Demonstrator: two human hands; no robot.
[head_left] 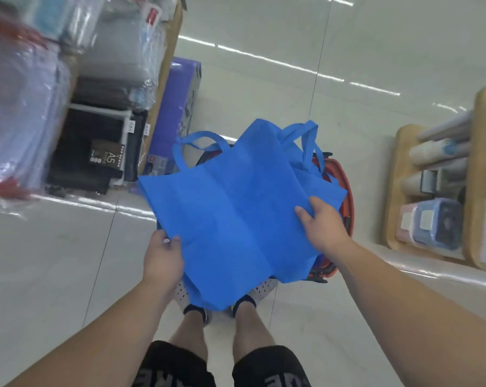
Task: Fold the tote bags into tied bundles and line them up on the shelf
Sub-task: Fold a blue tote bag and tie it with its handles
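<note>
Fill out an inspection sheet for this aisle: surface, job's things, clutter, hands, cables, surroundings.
Surface: glossy pale tile floor; no table in view.
Job's things: blue tote bag held spread flat, not yet folded or tied, above a red basket on the floor.
Clutter: purple box on the floor beside the left shelf.
Hands: left hand grips the bag's near edge; right hand grips its right edge.
Cables: nothing seen.
Surroundings: left shelf holds plastic-wrapped goods; right shelf holds cups and boxes.
</note>
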